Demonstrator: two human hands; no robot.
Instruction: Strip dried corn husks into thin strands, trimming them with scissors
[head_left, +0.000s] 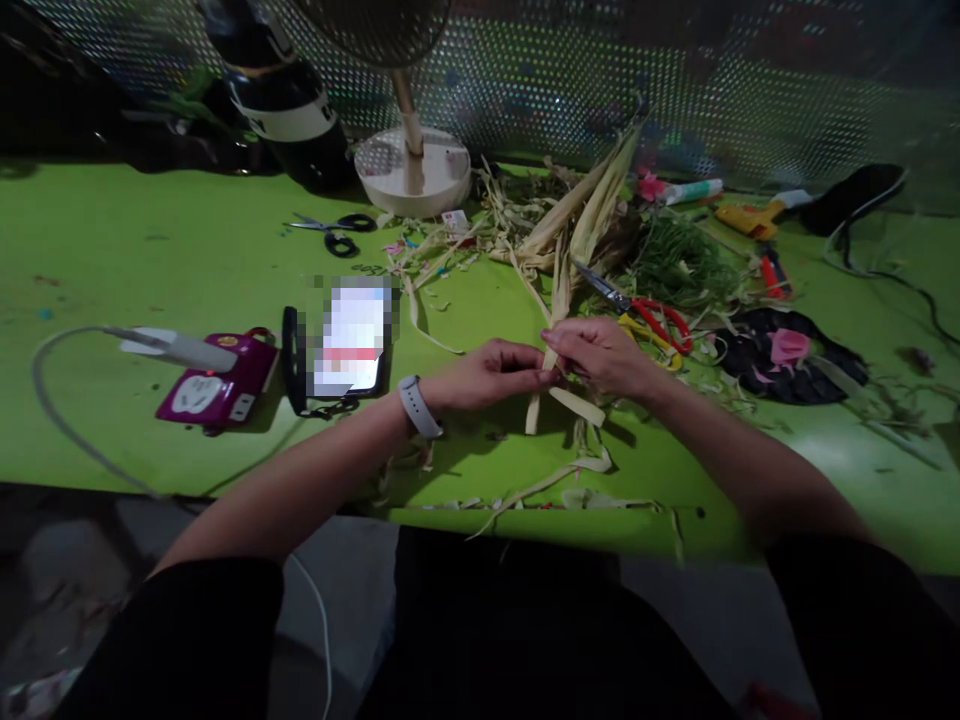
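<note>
Both my hands meet over the green table around a bundle of dried corn husk strips [561, 290]. Thumb and fingers of my left hand [499, 375] pinch the husk from the left. From the right, my right hand [600, 350] closes on it just above. Two strip ends [577, 405] poke out below my fingers, one downward and one to the right. The exact grip between the fingertips is partly hidden. Beyond my right hand lie red-handled scissors [660, 325] with the blades pointing left, and a yellow-handled tool [651, 345].
Behind my hands is a pile of husks [585, 230] beside green fibre [686, 258]. To the left lie a phone [352, 340], a purple power socket [225, 385] with a cable, and black scissors [337, 230]. A fan base [412, 180], bottle [292, 115] and yellow glue gun [750, 217] stand farther back.
</note>
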